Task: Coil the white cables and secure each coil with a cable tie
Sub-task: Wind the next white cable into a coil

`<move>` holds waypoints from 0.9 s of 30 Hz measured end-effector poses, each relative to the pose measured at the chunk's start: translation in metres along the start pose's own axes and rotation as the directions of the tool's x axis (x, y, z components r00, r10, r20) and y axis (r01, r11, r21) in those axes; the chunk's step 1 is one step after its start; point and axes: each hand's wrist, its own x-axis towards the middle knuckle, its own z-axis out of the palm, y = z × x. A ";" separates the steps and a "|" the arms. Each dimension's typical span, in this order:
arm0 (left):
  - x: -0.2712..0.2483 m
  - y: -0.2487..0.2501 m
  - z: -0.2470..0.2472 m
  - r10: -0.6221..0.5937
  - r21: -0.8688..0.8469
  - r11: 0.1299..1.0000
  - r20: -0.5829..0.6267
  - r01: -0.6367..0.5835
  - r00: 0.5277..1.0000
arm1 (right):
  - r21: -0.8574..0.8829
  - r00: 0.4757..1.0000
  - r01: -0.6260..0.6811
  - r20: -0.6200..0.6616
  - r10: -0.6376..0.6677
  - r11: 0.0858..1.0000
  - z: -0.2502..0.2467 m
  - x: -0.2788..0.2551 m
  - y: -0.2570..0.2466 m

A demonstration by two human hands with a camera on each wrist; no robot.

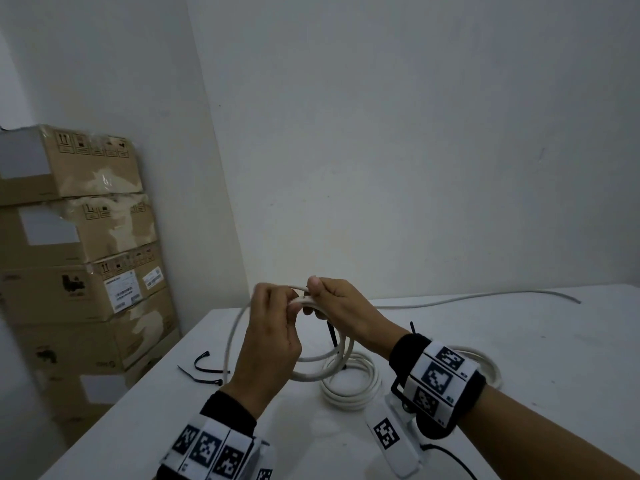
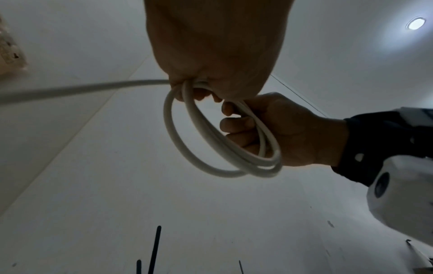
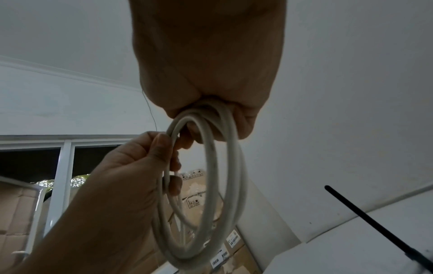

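Observation:
A white cable coil (image 1: 327, 363) of several loops hangs in the air above the white table (image 1: 519, 341). My left hand (image 1: 291, 303) pinches the top of the coil from the left. My right hand (image 1: 317, 294) grips the same bundle from the right, thumb on top. In the left wrist view the left hand (image 2: 187, 89) holds the coil (image 2: 211, 161) and a loose strand (image 2: 70, 90) trails off to the left. The right wrist view shows the right hand (image 3: 206, 115) closed round the loops (image 3: 225, 185), with the left hand (image 3: 164, 148) pinching one strand.
A second white coil (image 1: 349, 389) lies on the table under the hands, a black cable tie (image 1: 333, 337) sticking up from it. Loose black ties (image 1: 204, 370) lie at the left edge. A loose white cable (image 1: 485, 296) runs along the back. Cardboard boxes (image 1: 76, 258) are stacked at left.

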 end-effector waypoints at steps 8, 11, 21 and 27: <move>0.010 0.000 -0.001 -0.116 -0.057 0.991 0.078 0.121 0.990 | 0.140 0.982 -0.090 0.180 0.064 0.986 -0.008 -0.007 -0.015; 0.009 0.007 -0.006 -0.092 -0.135 0.985 0.135 0.111 0.986 | 0.131 0.980 -0.082 0.189 0.057 0.988 -0.014 -0.006 -0.016; 0.025 -0.005 -0.012 -0.084 -0.119 0.985 0.271 0.121 0.959 | 0.135 0.986 -0.114 0.137 0.095 0.984 -0.021 -0.007 -0.022; 0.032 -0.006 -0.017 -0.151 -0.060 0.979 0.440 0.196 0.886 | -0.009 0.983 -0.171 0.067 0.172 0.985 -0.014 -0.002 -0.023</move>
